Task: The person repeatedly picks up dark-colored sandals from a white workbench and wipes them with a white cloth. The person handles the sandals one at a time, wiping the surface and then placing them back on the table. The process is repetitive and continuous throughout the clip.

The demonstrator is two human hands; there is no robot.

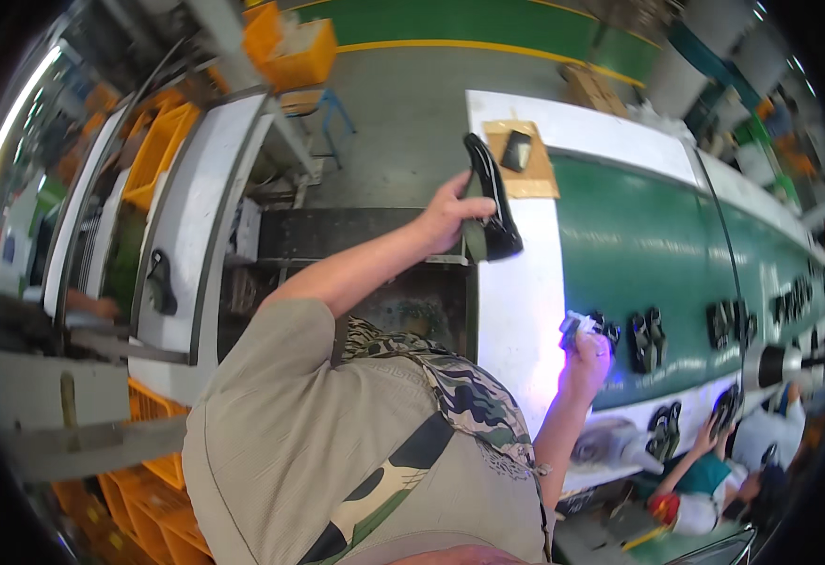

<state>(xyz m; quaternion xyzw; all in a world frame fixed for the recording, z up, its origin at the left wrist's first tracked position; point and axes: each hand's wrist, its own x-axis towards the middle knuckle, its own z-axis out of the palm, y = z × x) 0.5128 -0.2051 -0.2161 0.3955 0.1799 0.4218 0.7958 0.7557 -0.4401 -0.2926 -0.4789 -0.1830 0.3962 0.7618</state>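
Observation:
My left hand (448,215) is closed around a glossy black shoe (495,212), the thumb on its near side. The shoe is held up over the white table ledge (516,301), and an olive-green area shows near its lower end. Lower right, my right hand (586,365) is closed on a small pale, whitish-blue object (575,327), lit by a blue-violet glow; its exact kind cannot be made out. Just beyond that hand, dark shoes (606,328) stand on the green conveyor belt (638,235).
A brown cardboard sheet (537,179) with a dark pad (517,151) lies at the ledge's far end. Several shoe pairs (648,339) line the belt. A co-worker (704,490) handles a shoe at lower right. Orange crates (304,56) stand far left; another shoe (161,282) sits on the left shelf.

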